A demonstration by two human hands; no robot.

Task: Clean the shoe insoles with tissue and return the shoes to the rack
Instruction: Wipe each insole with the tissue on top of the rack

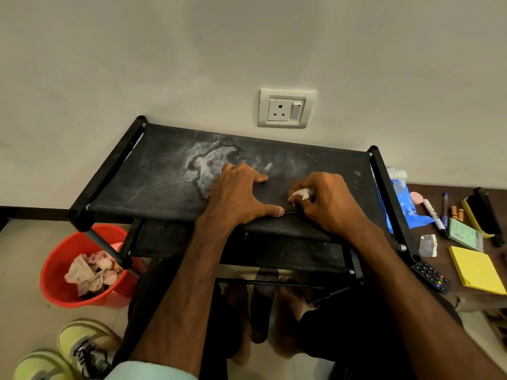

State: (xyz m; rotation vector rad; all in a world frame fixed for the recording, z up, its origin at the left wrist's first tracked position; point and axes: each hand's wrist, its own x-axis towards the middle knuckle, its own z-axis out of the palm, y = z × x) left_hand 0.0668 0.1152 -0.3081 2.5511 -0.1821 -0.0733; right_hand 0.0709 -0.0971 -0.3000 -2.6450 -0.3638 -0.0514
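Note:
A black fabric shoe rack [153,171] stands against the wall, its top shelf stained with white dust. My left hand [241,193] lies spread flat on the top shelf near the front edge. Beside it, my right hand [326,201] grips a crumpled white tissue [301,193] against the fabric. A dark insole [263,303] lies on the floor below the rack, between my feet. Two yellow-green sneakers [79,349] sit on the floor at the lower left.
A red bucket [55,281] with used tissues stands left of the rack. At the right, a low brown table [466,294] holds yellow sticky notes [474,270], a remote [430,277], markers, a brush [480,215] and a blue bag [406,207]. A wall socket [285,108] is above the rack.

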